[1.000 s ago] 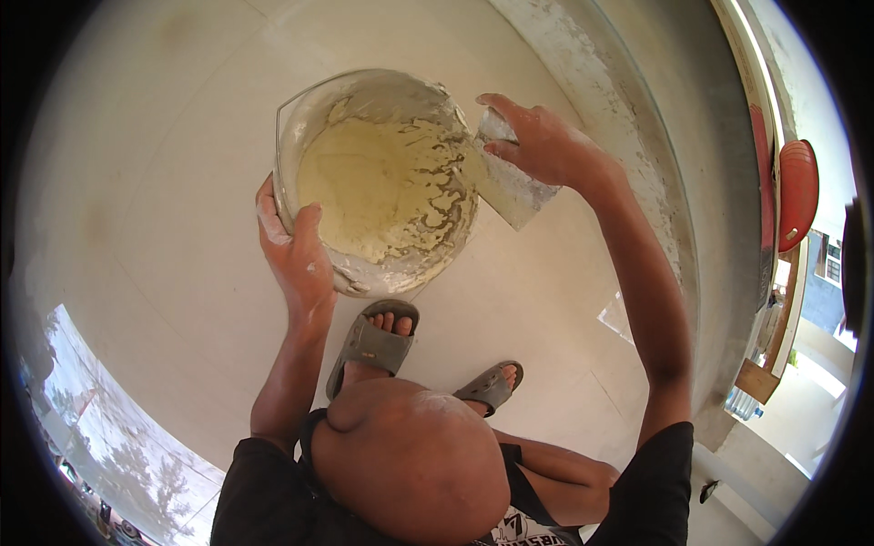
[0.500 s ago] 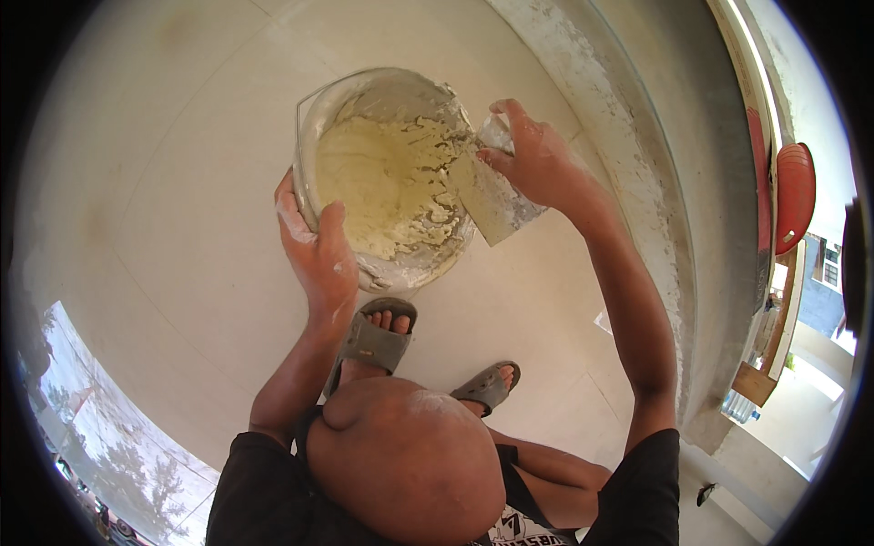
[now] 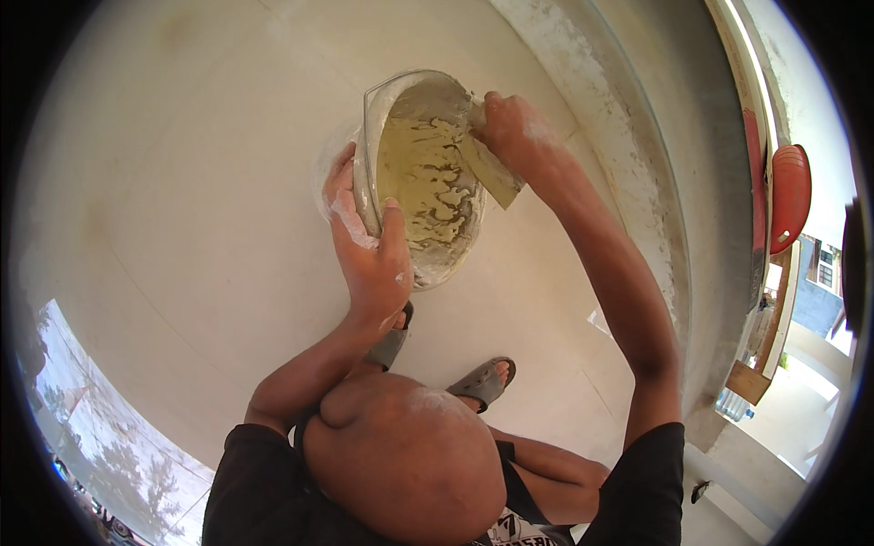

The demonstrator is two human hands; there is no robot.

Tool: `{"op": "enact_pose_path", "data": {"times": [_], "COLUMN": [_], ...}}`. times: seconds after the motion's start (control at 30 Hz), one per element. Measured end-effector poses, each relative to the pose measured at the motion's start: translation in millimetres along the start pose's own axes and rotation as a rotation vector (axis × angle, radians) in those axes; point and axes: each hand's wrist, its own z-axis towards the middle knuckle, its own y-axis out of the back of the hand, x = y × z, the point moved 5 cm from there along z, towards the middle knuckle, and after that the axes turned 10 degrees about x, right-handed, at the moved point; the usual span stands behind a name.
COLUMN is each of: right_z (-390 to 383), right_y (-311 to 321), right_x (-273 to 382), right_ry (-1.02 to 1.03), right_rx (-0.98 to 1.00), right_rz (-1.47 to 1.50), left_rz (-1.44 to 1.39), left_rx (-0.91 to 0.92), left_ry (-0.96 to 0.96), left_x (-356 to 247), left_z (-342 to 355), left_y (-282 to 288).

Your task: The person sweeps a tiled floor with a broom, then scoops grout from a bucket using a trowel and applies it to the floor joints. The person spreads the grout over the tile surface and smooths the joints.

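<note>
A bucket [image 3: 448, 270] smeared with dried plaster leans to the right on the floor, its mouth turned partly sideways. Inside lies pale yellow-green putty [image 3: 421, 173], with ragged streaks on the right-hand wall. My left hand [image 3: 371, 250] grips the bucket's left side, thumb over the rim next to the wire handle [image 3: 369, 136]. At the opposite rim, my right hand [image 3: 517, 132] is closed around a wide putty knife [image 3: 496, 177]. Its coated blade lies against or just over the right rim; exact contact cannot be made out. White residue marks both hands.
Pale floor tiles [image 3: 218, 191] surround the bucket. My sandalled feet [image 3: 487, 382] are just below it. On the right runs a splattered ledge [image 3: 628, 118], with a red plastic object [image 3: 789, 198], a wooden piece [image 3: 749, 382] and a clear bottle [image 3: 734, 405] beyond.
The bucket has tipped further to the right, and my left hand has moved right with it. My right hand has shifted slightly up and left, turning the putty knife at the rim.
</note>
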Motion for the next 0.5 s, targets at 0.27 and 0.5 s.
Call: {"op": "enact_pose_path", "data": {"times": [0.27,0.5], "right_z": [-5,-8], "right_y": [-33,-28], "right_x": [-22,-30], "right_ry": [0.037,0.008], "right_rx": [0.194,0.06], "right_rz": [-0.018,0.135], "left_rz": [0.154,-0.051], "left_rx": [0.078,0.027], "left_ry": [-0.092,-0.001], "left_x": [-5,-3], "left_z": [2,-3], "left_y": [-12,-7]}}
